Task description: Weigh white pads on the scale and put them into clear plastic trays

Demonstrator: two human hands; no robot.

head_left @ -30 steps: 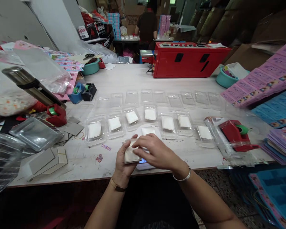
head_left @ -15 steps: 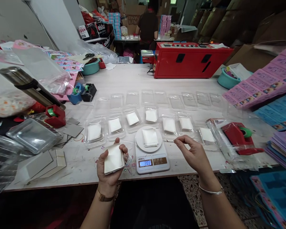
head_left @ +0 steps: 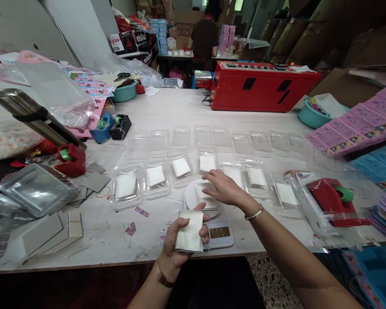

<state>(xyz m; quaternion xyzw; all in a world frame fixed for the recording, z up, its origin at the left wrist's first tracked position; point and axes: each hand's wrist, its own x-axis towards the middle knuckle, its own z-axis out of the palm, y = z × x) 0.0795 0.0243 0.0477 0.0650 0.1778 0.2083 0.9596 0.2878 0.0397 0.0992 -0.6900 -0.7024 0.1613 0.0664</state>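
My left hand (head_left: 180, 242) grips a stack of white sheets (head_left: 190, 230) just in front of a small white digital scale (head_left: 212, 214). My right hand (head_left: 220, 187) reaches over the scale's round pan, fingers bent down onto the white sheets (head_left: 203, 194) lying on it. Behind the scale runs a row of clear plastic trays with white sheets in them (head_left: 156, 177), and farther back a row of empty clear trays (head_left: 202, 138).
A red tape dispenser (head_left: 333, 198) sits right of the trays, another (head_left: 71, 159) at the left. A red machine (head_left: 263, 87) stands at the table's back. Grey card pieces (head_left: 54, 224) lie front left, pink and blue card stacks (head_left: 357, 124) at right. A person stands far behind.
My right hand has moved left from beside the scale onto the sheets on its pan. My left hand with its stack has shifted right, in front of the scale.
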